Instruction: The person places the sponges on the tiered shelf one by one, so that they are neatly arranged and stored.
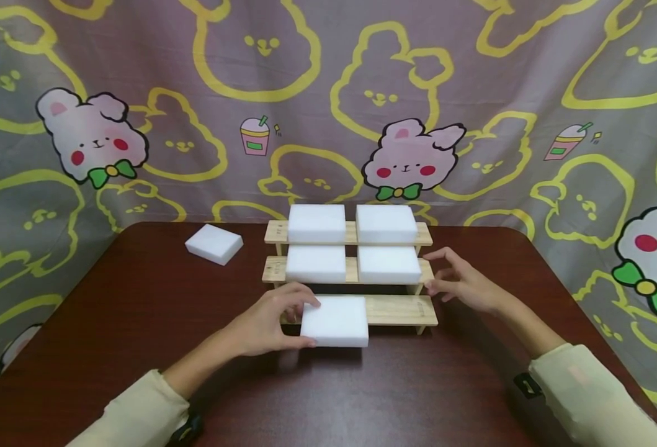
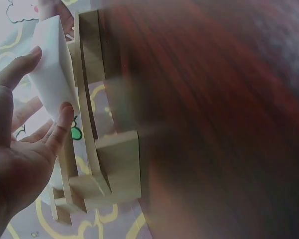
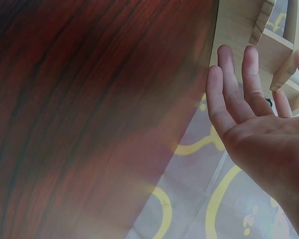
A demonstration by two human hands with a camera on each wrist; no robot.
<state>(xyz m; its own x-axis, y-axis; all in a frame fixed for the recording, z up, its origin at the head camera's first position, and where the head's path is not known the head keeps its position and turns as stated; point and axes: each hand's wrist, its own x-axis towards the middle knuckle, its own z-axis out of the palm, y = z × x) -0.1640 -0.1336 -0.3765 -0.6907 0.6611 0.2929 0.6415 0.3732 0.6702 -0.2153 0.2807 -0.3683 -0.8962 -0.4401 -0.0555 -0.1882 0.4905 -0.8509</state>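
My left hand [image 1: 272, 320] pinches a white foam block [image 1: 335, 320] by its left side, thumb at the front and fingers at the back. The block overlaps the front edge of the lowest step of a wooden three-step rack [image 1: 397, 309] in the head view. In the left wrist view the same block [image 2: 52, 64] sits between thumb and fingertips. Beside the rack's right end is my right hand [image 1: 464, 282], its fingers spread and loosely bent, with nothing in its grasp. The right wrist view shows its fingers [image 3: 251, 74] close to the rack's end [image 3: 279, 55].
Two white blocks [image 1: 317, 223] stand on the top step and two more [image 1: 389, 264] on the middle step. Another white block [image 1: 214, 244] lies on the dark wooden table [image 1: 155, 298] at the back left. A patterned curtain [image 1: 306, 81] hangs behind the table.
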